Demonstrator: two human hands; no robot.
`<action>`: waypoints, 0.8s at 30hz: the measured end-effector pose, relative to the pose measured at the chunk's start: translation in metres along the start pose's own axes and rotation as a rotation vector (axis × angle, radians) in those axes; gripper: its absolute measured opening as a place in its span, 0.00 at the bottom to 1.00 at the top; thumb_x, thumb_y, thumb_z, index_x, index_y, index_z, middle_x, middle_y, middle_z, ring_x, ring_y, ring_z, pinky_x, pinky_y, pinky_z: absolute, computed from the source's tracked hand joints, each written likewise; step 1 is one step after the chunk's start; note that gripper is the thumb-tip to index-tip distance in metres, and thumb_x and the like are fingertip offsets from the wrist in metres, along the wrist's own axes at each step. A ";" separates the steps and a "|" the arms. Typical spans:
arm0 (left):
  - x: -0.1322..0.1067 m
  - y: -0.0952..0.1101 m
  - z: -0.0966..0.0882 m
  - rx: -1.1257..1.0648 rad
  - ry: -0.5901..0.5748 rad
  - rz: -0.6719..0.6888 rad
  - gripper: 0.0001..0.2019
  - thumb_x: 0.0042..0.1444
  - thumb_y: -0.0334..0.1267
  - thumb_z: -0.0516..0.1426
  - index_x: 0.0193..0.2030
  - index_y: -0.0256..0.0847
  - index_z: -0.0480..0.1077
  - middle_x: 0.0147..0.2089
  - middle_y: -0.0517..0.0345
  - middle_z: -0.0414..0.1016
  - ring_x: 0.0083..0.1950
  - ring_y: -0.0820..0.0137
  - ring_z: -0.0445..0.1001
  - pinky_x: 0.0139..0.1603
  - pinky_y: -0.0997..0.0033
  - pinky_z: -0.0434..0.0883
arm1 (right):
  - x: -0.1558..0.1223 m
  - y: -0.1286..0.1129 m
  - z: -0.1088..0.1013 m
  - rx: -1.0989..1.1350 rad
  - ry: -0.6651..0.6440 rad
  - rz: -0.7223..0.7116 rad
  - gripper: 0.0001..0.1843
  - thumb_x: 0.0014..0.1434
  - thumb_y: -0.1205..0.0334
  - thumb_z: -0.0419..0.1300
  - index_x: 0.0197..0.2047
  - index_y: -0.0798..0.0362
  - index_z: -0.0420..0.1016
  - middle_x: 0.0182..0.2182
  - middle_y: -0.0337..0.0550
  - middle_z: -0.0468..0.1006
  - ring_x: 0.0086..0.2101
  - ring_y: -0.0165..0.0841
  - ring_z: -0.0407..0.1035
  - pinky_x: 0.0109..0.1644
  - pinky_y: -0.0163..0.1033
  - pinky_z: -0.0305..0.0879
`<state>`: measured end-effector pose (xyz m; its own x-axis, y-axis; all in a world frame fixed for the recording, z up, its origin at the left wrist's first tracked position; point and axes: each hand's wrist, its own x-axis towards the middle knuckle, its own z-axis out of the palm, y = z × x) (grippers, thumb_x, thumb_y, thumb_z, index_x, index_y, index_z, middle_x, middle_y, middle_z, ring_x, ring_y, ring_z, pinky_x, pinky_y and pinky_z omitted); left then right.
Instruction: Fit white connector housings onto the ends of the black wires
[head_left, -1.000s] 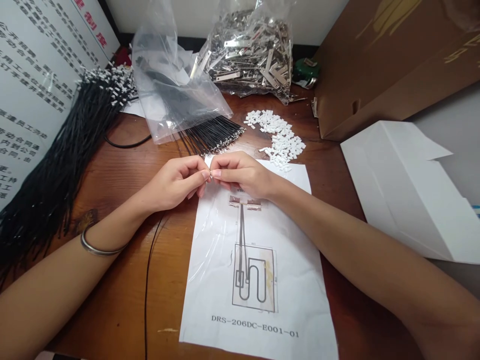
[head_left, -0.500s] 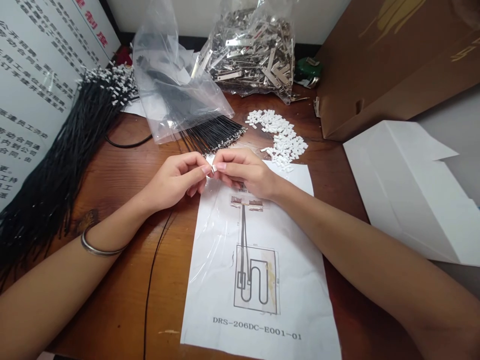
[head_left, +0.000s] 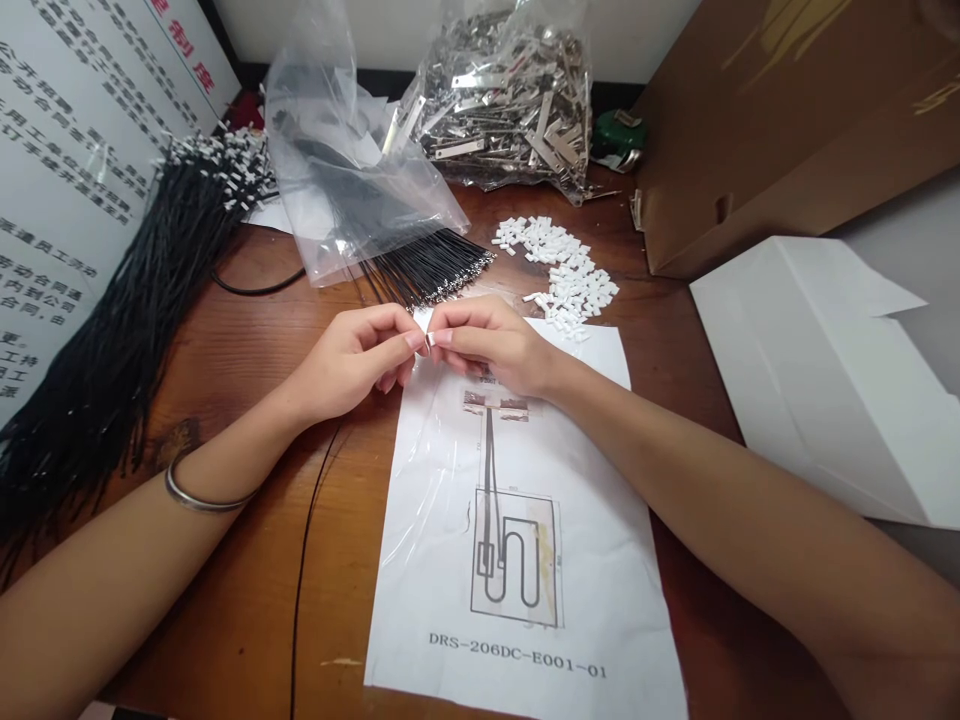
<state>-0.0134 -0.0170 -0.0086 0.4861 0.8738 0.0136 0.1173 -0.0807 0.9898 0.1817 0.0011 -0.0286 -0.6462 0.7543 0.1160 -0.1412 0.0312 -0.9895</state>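
Observation:
My left hand (head_left: 360,358) is closed in a pinch on a thin black wire (head_left: 301,570), which runs out below the palm and down over the table's front edge. Thumb and finger of my right hand (head_left: 487,345) pinch a small white plastic sleeve (head_left: 430,340). The fingertips of both hands meet at the sleeve, and the wire's end is hidden there; I cannot tell how far it sits inside. Just beyond the hands lie a bundle of black wires with metal terminals (head_left: 450,280) and a loose pile of white sleeves (head_left: 574,275).
A printed drawing sheet (head_left: 427,600) lies under the hands. At left hangs a thick bunch of black wires with white ends (head_left: 142,290). Behind stand a bag of metal strips (head_left: 510,110), a clear plastic bag (head_left: 322,200) and a green tape measure (head_left: 619,135). A cardboard box (head_left: 750,130) stands right.
Both hands stay together at nearly the same spot, still pinching the wire and sleeve. A little more of the white sleeve shows at the fingertips. The whole view has shifted slightly.

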 end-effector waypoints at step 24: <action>-0.003 0.001 -0.001 0.103 -0.086 0.031 0.11 0.64 0.37 0.56 0.30 0.37 0.69 0.22 0.62 0.71 0.21 0.79 0.65 0.23 0.80 0.63 | 0.002 -0.004 0.000 -0.134 -0.063 -0.057 0.10 0.57 0.69 0.56 0.25 0.56 0.72 0.16 0.32 0.70 0.19 0.22 0.58 0.23 0.31 0.52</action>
<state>-0.0158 -0.0189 -0.0075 0.5628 0.8262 0.0269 0.1871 -0.1591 0.9694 0.1808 0.0019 -0.0245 -0.6866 0.7062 0.1731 -0.0802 0.1630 -0.9834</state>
